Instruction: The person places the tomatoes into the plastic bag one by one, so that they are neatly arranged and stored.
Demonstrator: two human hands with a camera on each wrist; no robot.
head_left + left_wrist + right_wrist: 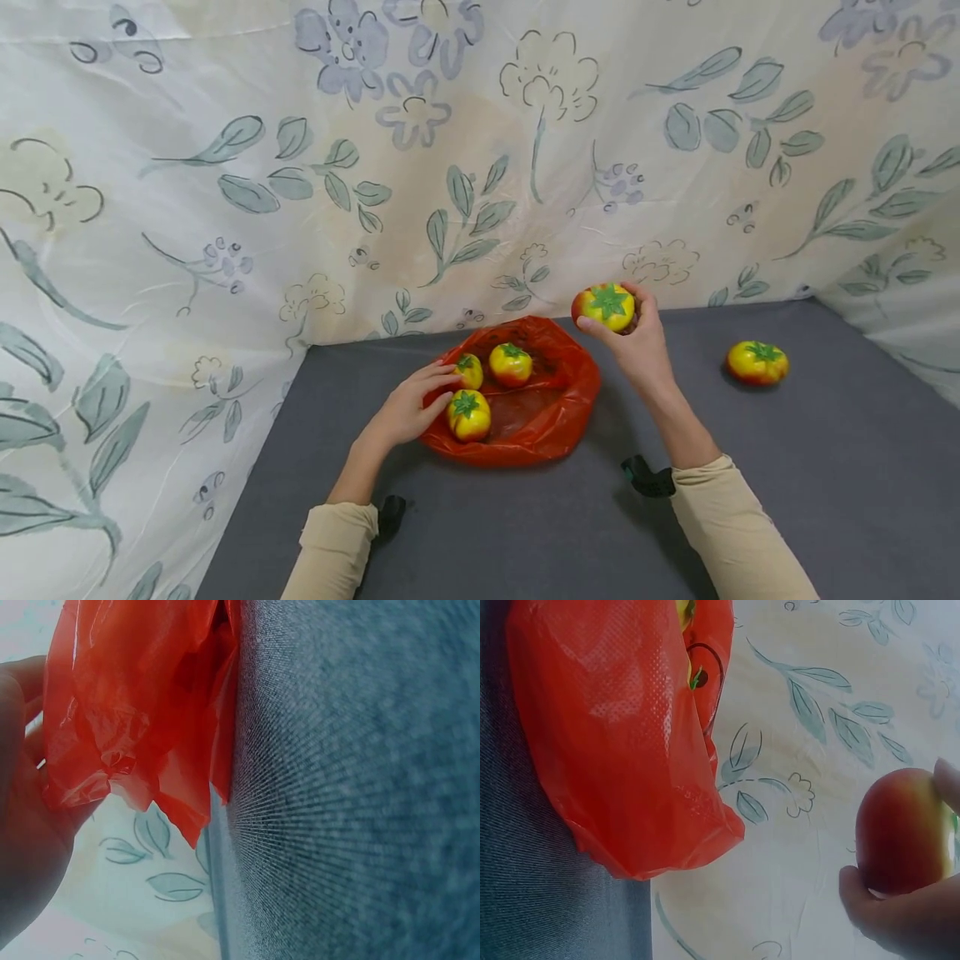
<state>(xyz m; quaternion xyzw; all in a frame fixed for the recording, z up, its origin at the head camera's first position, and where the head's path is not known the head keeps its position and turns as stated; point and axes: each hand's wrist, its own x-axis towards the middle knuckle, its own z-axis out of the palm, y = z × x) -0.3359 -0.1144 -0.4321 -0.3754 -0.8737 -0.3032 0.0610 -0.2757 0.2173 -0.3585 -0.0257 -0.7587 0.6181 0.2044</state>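
Note:
In the head view, my right hand (636, 342) grips a glossy yellow-red fruit (609, 305) with a green star-shaped calyx, raised beside the red plastic bag (558, 429). The right wrist view shows this held fruit (900, 832) from its red side, between thumb and fingers, apart from the bag. My left hand (411, 407) rests at the bag's left rim, its fairly straight fingers over the edge by a partly covered fruit (470, 371). Two more such fruits, the back one (512, 364) and the front one (469, 417), lie in the wide-mouthed bag.
Another yellow-red fruit (757, 363) lies on the grey table (825, 467), to the right of my right hand. Behind the table hangs a floral cloth (450, 208), which also runs along the left and right sides. Dark wrist-camera mounts (647, 477) sit by both forearms.

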